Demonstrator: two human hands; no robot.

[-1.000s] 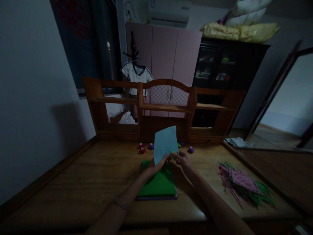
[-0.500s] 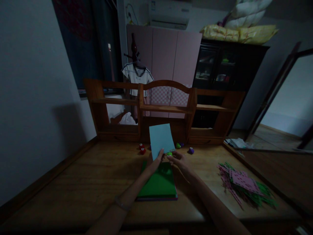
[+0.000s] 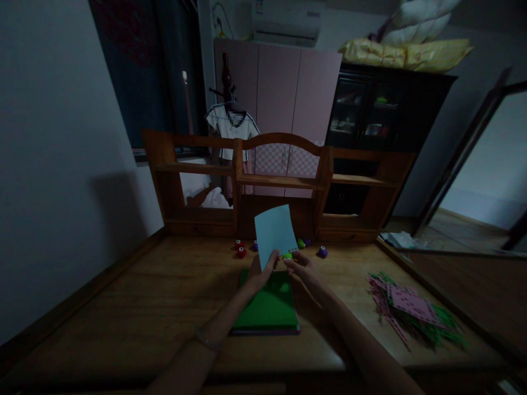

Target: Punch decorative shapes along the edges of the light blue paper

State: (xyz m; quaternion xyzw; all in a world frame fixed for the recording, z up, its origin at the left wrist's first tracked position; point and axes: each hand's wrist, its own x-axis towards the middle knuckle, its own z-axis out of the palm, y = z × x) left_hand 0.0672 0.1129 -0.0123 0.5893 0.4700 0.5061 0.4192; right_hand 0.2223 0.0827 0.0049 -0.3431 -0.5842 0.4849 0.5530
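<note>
Left hand (image 3: 260, 272) grip pinches blue paper sheet (image 3: 275, 230); right hand (image 3: 300, 267) clasps green punch (image 3: 287, 255).

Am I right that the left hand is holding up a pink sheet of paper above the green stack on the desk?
Not quite: the sheet in the left hand is light blue, not pink, as the head view shows. It is indeed held up above the green stack on the desk.
</note>
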